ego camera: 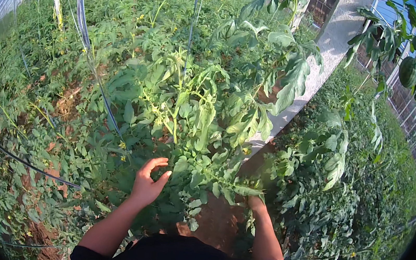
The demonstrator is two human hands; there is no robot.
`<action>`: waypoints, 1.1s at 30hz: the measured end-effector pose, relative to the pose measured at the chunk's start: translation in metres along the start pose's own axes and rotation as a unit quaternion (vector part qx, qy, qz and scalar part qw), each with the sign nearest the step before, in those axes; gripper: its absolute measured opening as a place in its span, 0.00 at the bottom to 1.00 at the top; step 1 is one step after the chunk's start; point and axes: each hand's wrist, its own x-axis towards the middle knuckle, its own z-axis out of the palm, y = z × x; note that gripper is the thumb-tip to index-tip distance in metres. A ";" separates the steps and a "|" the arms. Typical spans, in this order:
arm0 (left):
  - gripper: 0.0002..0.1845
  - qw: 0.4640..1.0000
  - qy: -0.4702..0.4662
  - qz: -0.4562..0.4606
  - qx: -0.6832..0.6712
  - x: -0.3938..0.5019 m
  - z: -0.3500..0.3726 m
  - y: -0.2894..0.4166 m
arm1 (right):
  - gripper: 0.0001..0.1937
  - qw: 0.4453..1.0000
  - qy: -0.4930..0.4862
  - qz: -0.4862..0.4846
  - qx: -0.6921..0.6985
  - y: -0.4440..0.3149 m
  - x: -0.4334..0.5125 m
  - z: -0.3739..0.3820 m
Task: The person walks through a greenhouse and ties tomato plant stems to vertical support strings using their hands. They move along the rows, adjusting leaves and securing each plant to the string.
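Low before me, my left hand is held beside a leafy tomato plant, thumb and fingers apart with nothing between them. My right hand reaches into a leafy stem at the lower right of that plant. Leaves cover its fingers, so whether they grip the stem cannot be told. The tomato plant has a thick upright stem, curled pale-green leaves and small blossoms. A taller vine with broad, lobed leaves rises just right of it.
A whitish concrete post slants behind the vine. A small striped watermelon hangs at the upper right. Support strings cross the dense foliage on the left, and a dark hose or cord runs at the lower left. Brown soil shows between my forearms.
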 end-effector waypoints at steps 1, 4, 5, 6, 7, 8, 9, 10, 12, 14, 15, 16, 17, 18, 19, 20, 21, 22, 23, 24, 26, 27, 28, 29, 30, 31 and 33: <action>0.20 1.000 -0.001 0.012 0.022 -0.004 0.001 0.002 | 0.10 0.997 0.000 0.073 0.037 0.012 -0.016 -0.001; 0.18 0.999 0.001 0.014 0.037 -0.019 0.004 0.005 | 0.11 0.988 0.050 0.120 -0.083 0.074 -0.052 -0.019; 0.18 0.999 0.000 0.008 0.039 -0.023 0.006 0.000 | 0.12 0.984 0.057 0.148 -0.085 0.084 -0.059 -0.020; 0.17 1.000 -0.002 -0.005 0.014 -0.027 0.008 -0.006 | 0.12 0.984 0.068 0.149 -0.068 0.084 -0.063 -0.019; 0.15 1.000 -0.003 -0.019 -0.010 -0.032 0.010 -0.012 | 0.12 0.984 0.077 0.151 -0.052 0.079 -0.064 -0.020; 0.14 0.999 -0.003 -0.034 -0.033 -0.035 0.015 -0.015 | 0.13 0.984 0.085 0.153 -0.036 0.074 -0.065 -0.023; 0.13 0.998 -0.031 -0.039 -0.029 -0.037 0.019 -0.015 | 0.13 0.985 0.103 0.139 -0.015 0.077 -0.061 -0.030; 0.11 0.997 -0.059 -0.046 -0.023 -0.039 0.023 -0.011 | 0.14 0.985 0.119 0.125 0.006 0.084 -0.053 -0.038; 0.07 0.991 -0.123 -0.054 0.001 -0.043 0.029 -0.003 | 0.14 0.984 0.138 0.111 0.035 0.087 -0.042 -0.054; 0.08 0.979 -0.198 -0.046 0.024 -0.040 0.044 0.016 | 0.13 0.982 0.146 0.110 0.045 0.073 -0.034 -0.072; 0.08 0.971 -0.231 -0.044 0.036 -0.039 0.052 0.024 | 0.13 0.972 0.168 0.143 0.086 0.055 -0.038 -0.071; 0.09 0.962 -0.262 -0.061 0.041 -0.037 0.059 0.028 | 0.13 0.958 0.190 0.173 0.125 0.025 -0.046 -0.065; 0.08 0.958 -0.274 -0.079 0.038 -0.037 0.070 0.033 | 0.13 0.944 0.215 0.190 0.164 0.002 -0.041 -0.074; 0.07 0.953 -0.291 -0.082 0.029 -0.035 0.083 0.039 | 0.13 0.958 0.220 0.098 0.153 0.043 -0.022 -0.104; 0.10 0.942 -0.319 -0.097 0.024 -0.035 0.090 0.038 | 0.12 0.972 0.193 0.086 0.106 0.030 -0.020 -0.116; 0.12 0.943 -0.310 -0.123 -0.002 -0.034 0.103 0.043 | 0.12 0.953 0.214 0.074 0.201 0.012 -0.018 -0.119; 0.11 0.940 -0.322 -0.114 -0.015 -0.031 0.116 0.041 | 0.12 0.963 0.169 0.060 0.199 0.020 -0.015 -0.142; 0.12 0.921 -0.334 -0.189 -0.056 -0.031 0.127 0.046 | 0.12 0.961 0.187 0.094 0.183 -0.004 -0.018 -0.148; 0.10 0.933 -0.329 -0.144 -0.039 -0.030 0.148 0.044 | 0.12 0.964 0.196 0.033 0.179 0.028 0.000 -0.172; 0.10 0.925 -0.326 -0.188 -0.058 -0.020 0.163 0.059 | 0.13 0.970 0.212 0.041 0.114 0.026 0.007 -0.188; 0.11 0.922 -0.323 -0.201 -0.071 -0.005 0.188 0.080 | 0.14 0.955 0.218 0.072 0.186 -0.010 0.006 -0.206; 0.11 0.928 -0.326 -0.166 -0.068 0.003 0.201 0.080 | 0.14 0.950 0.229 0.053 0.207 0.000 0.012 -0.220; 0.11 0.932 -0.333 -0.130 -0.066 0.011 0.213 0.080 | 0.15 0.952 0.225 0.052 0.199 0.036 0.035 -0.251; 0.11 0.929 -0.334 -0.135 -0.085 0.018 0.224 0.082 | 0.15 0.956 0.217 0.051 0.190 0.076 0.062 -0.282; 0.11 0.929 -0.328 -0.141 -0.100 0.022 0.231 0.086 | 0.15 0.954 0.223 0.053 0.192 0.062 0.064 -0.285; 0.12 0.926 -0.329 -0.141 -0.120 0.030 0.241 0.089 | 0.15 0.949 0.234 0.053 0.203 0.033 0.061 -0.287; 0.12 0.923 -0.340 -0.134 -0.119 0.045 0.265 0.091 | 0.15 0.938 0.262 0.043 0.222 0.005 0.057 -0.306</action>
